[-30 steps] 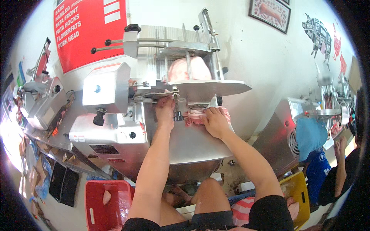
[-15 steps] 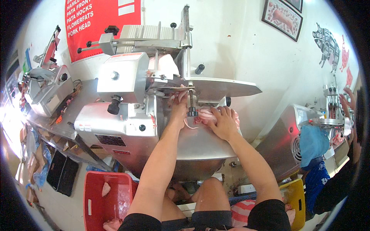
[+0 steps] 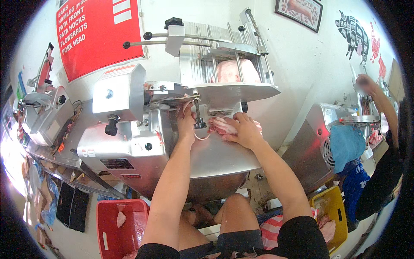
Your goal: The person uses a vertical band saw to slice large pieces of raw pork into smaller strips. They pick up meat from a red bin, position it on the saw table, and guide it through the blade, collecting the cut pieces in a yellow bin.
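Note:
In front of me stands a metal meat slicer [image 3: 224,157]. A pale block of meat [image 3: 238,71] lies in its sliding carriage [image 3: 235,93], behind several metal rods. My left hand [image 3: 186,124] reaches up under the blade housing, its fingers closed on a thin meat slice [image 3: 187,105]; part of the fingertips is hidden. From beside that hand a thin pale strip [image 3: 202,138] curves to the pile. My right hand [image 3: 245,131] lies over a pile of pink and white meat slices [image 3: 223,125] on the slicer's top, fingers curled around it.
A red crate [image 3: 103,220] stands at lower left, a yellow crate [image 3: 340,216] with meat at lower right. Another slicer [image 3: 49,110] sits on the left-hand table. On the right, a person [image 3: 384,95] in a blue cap works beside another machine [image 3: 308,142].
The carriage and meat block have slid to the right across the slicer. My left hand stays below the blade, and my right hand stays on the pile. The whole view has shifted slightly.

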The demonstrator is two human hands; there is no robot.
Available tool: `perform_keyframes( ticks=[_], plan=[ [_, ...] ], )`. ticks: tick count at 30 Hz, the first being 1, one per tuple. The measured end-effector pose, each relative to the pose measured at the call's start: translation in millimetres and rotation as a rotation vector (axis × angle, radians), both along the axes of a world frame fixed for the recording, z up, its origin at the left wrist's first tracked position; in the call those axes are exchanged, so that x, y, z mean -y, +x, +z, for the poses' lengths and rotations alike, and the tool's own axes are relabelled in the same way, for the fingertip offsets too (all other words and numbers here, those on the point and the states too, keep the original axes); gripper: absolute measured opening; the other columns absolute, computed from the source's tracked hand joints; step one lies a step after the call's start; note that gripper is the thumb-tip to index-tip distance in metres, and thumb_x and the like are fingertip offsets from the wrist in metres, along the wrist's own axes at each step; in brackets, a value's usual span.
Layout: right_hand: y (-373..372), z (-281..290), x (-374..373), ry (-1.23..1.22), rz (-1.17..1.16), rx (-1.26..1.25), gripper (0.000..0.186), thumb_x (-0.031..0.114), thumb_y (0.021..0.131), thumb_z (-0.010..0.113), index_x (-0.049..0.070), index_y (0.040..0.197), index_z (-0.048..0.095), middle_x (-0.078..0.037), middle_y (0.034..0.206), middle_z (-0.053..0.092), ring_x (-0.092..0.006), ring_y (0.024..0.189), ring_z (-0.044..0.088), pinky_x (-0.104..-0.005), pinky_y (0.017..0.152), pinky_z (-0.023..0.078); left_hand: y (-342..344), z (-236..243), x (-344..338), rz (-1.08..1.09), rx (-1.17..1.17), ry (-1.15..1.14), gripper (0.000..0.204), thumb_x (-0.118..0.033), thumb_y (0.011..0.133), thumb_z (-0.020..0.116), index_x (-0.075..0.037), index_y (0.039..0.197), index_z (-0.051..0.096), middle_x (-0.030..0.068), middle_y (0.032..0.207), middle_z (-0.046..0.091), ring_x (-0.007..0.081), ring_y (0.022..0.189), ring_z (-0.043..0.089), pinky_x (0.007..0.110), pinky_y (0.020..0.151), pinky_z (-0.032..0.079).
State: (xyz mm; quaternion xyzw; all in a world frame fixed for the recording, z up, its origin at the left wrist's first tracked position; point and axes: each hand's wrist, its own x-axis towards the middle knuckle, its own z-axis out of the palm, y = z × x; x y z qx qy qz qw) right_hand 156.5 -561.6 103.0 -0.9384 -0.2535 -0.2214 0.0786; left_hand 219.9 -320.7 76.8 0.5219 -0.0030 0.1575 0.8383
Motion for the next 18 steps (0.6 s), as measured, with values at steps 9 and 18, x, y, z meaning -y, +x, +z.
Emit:
perform_keyframes(
  ticks=[9,18],
  plan=[
    [15.1,-13.1,-1.4,-0.117,0.104,0.23,0.053,0.04,0.093,0.058,0.022,0.142,0.048,-0.012,0.135,0.047,-0.035,0.125,0.044,-0.0566,0.109,0.027,16.7,-11.0,1.6,0.041,0.093,-0.091,0.029,-0.028,0.101,0.056,-0.012,0.124,0.062,0.0004,0.1,0.063,0.0099,0.079,0.056,0.027,0.07,0.046],
    [-0.2,10.6,-59.2,0.136,0.424,0.125,0.069,0.038,0.084,0.068,0.003,0.139,0.044,-0.021,0.126,0.053,-0.0374,0.122,0.049,-0.0543,0.104,0.034,7.9,-0.4,1.2,-0.1,-0.054,-0.195,0.045,-0.041,0.095,0.065,-0.015,0.13,0.054,0.0013,0.092,0.053,0.0129,0.088,0.055,0.033,0.08,0.047]
  ],
)
